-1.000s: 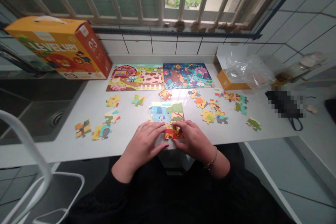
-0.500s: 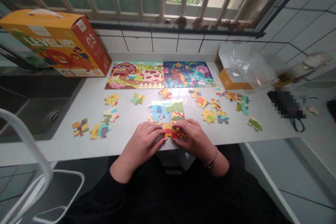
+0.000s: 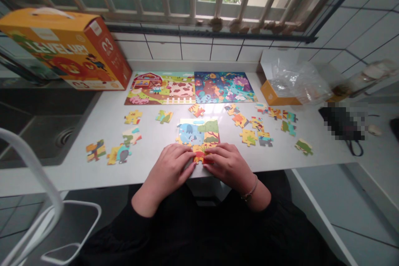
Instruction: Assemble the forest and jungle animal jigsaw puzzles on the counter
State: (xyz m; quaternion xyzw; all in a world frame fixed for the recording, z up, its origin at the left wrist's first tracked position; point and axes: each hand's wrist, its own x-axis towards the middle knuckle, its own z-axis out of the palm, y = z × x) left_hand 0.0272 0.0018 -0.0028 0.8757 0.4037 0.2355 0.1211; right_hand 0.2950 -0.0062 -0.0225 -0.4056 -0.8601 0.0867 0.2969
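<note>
A partly joined puzzle (image 3: pixel 199 131) with blue elephants and a tree lies flat near the counter's front edge. At its lower edge, my left hand (image 3: pixel 173 164) pinches the left side of a red and yellow puzzle piece (image 3: pixel 199 157). My right hand (image 3: pixel 230 164) has its fingers over the right side of the lower pieces, thumb near the front edge, hiding part of them. Loose pieces lie on both sides, among them a yellow piece (image 3: pixel 248 136) on the right and a green and yellow piece (image 3: pixel 164 116) on the left.
Behind are a farm picture (image 3: pixel 162 87) and a dark forest picture (image 3: pixel 224 87). An orange box (image 3: pixel 71 50) stands at back left by the sink (image 3: pixel 40 129). An open box (image 3: pixel 277 93) with clear plastic is at back right, near a black pouch (image 3: pixel 339 122).
My right hand's fingers have shifted slightly left over the lower pieces, covering more of the red one. My left hand has hardly moved.
</note>
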